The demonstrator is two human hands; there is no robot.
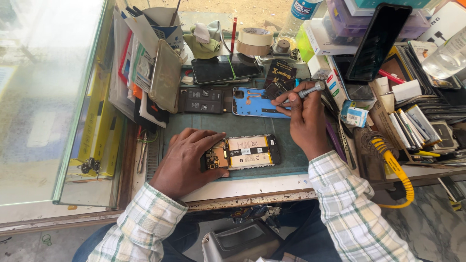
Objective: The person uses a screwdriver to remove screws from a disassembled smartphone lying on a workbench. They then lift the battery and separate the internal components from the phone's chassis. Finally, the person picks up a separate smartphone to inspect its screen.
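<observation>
Under my spread left hand (pixel 187 162) fingers lies the opened phone (pixel 241 153), pinned to the mat, while my right hand (pixel 303 116), fingers clamped on a screwdriver (pixel 306 91), hovers just beyond over the blue back cover (pixel 255 103), screws seemingly next, needing a steady tip.

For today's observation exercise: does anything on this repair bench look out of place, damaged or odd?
Yes. The phone under the left hand lies open, back off, battery and circuit board bare. Its blue back cover lies apart, by the right hand holding a screwdriver.
</observation>
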